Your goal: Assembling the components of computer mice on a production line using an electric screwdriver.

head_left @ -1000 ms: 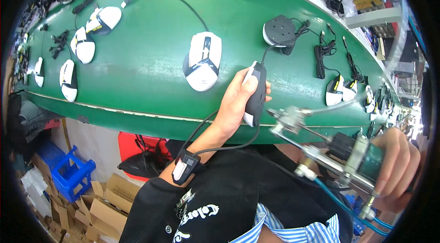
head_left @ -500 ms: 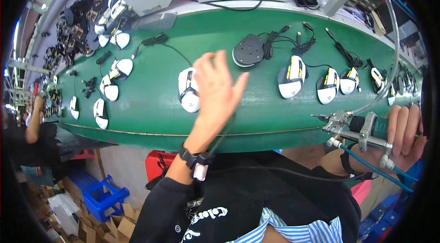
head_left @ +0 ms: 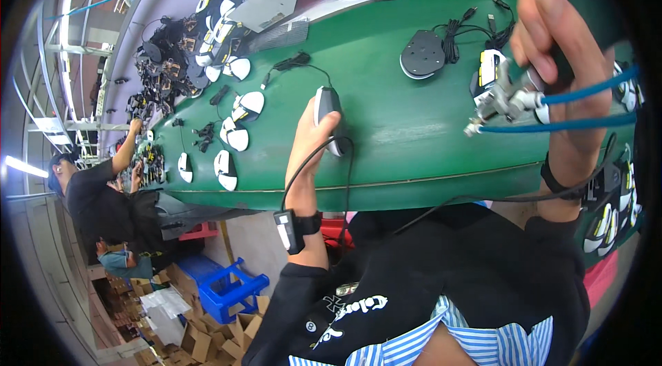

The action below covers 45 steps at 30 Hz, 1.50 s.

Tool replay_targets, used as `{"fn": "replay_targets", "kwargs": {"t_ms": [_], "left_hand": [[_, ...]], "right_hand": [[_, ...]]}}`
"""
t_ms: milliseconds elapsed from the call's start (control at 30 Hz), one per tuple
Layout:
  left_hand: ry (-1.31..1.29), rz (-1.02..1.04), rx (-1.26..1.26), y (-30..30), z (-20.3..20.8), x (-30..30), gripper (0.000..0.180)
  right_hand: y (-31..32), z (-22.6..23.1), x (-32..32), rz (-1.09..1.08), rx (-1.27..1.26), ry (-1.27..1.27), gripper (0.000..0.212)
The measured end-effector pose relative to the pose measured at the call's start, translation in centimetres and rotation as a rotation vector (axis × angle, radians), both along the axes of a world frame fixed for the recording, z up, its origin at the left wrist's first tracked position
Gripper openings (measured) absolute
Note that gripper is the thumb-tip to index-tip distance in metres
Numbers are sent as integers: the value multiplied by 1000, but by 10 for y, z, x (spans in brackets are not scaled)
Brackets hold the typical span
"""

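My left hand [head_left: 308, 142] is wrapped round a white and black computer mouse [head_left: 329, 111], tipped on its side on the green work surface [head_left: 393, 138]. Its cable runs back toward a coiled black lead [head_left: 292, 60]. Raised at the right, my right hand [head_left: 555, 28] grips a power screwdriver [head_left: 505, 95] with a metal bracket and blue air hoses; its dark body is partly hidden by the fingers. Behind the bracket sits another mouse [head_left: 490, 64], partly covered. Between the hands, farther back, a mouse lying underside up [head_left: 422, 55] shows its black base.
Several mice [head_left: 234, 133] lie at the left, before a heap of dark parts [head_left: 169, 55]. More mice [head_left: 607, 228] show low at the right. A co-worker [head_left: 103, 193] works at the far left. A blue stool [head_left: 231, 290] and cardboard boxes [head_left: 203, 338] stand below.
My left hand has gone from open above the mouse to gripping it and tipping it on its side. My right hand has lifted the screwdriver up and inward. The view has swung left.
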<state>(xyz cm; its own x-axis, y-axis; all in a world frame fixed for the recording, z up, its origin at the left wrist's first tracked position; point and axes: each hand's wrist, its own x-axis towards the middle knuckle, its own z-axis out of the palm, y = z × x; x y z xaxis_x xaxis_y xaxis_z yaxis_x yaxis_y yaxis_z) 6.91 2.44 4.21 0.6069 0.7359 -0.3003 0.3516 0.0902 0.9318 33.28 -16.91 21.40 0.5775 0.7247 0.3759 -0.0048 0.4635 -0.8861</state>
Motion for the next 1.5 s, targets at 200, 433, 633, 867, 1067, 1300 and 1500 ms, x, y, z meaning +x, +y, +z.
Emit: {"fn": "replay_targets", "kwargs": {"t_ms": [200, 433, 633, 867, 1067, 1300, 1500], "left_hand": [[-997, 110, -806, -58, -12, 12, 53], [-1107, 214, -1040, -73, -31, 17, 56], [-1049, 255, -972, -70, -28, 14, 55], [-1113, 223, -1000, -66, -29, 13, 54], [-1106, 232, -1006, -64, -27, 13, 56], [-1140, 142, -994, -63, -29, 9, 57], [-1033, 322, -889, -69, -23, 8, 57]], "right_hand": [[52, 50, -50, -16, -106, 47, 20], [114, 25, -77, 394, 255, -89, 17], [136, 8, -109, 206, 174, -108, 15], [131, 8, -113, 252, 33, 14, 14], [132, 11, -119, 202, 15, 121, 14], [126, 8, -112, 131, -36, -264, 12], [136, 42, -123, 200, 38, 166, 25]]}}
